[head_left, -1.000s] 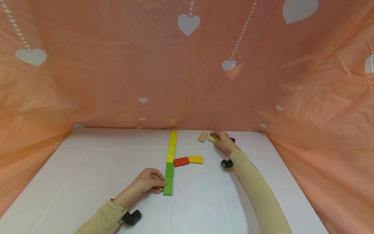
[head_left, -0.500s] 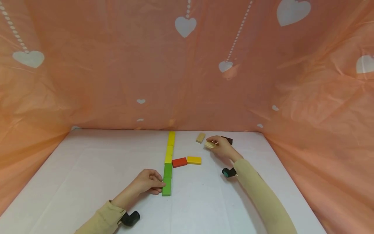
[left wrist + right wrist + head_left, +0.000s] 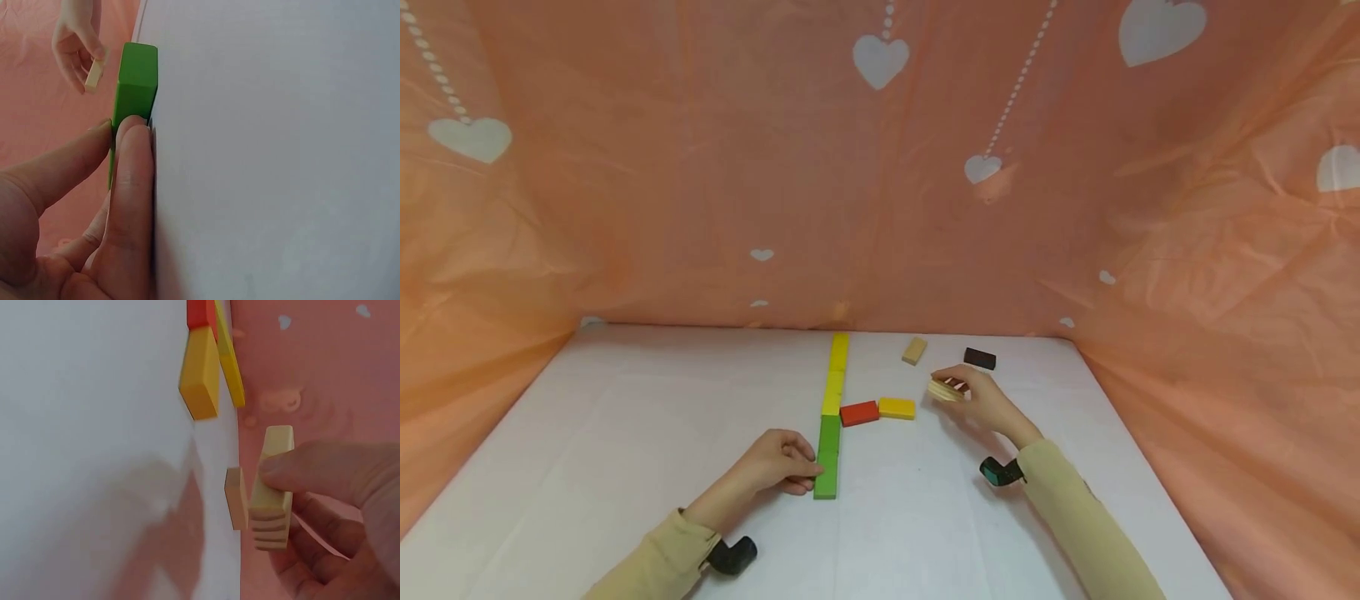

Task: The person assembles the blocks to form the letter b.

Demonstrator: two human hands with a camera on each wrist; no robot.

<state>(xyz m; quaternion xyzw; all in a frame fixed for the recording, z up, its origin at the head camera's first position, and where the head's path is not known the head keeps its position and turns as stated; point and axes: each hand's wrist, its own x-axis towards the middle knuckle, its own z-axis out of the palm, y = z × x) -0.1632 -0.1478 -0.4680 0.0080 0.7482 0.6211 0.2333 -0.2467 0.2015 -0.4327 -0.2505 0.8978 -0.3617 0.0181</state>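
My left hand (image 3: 778, 462) is at the near end of a straight row of blocks lying flat, with its thumb and fingertips pinching the edge of the nearest green block (image 3: 138, 69). Another green block (image 3: 830, 432) and yellow blocks (image 3: 836, 367) continue the row away from me. In my right hand (image 3: 988, 404), a pale wooden block (image 3: 273, 481) with dark lines across its end is gripped between thumb and fingers, raised off the table. A red block (image 3: 859, 413) stands out to the right from the row, and an orange-yellow block (image 3: 897, 408) touches its far end.
Toward the back of the white table (image 3: 647, 417) lie a plain wooden block (image 3: 914, 351) and a dark brown block (image 3: 980, 358). An orange cloth (image 3: 715, 167) with white hearts hangs behind and at both sides.
My right hand has drawn back toward me with the pale wooden block, uncovering the dark brown block. The left hand stays at the green block.
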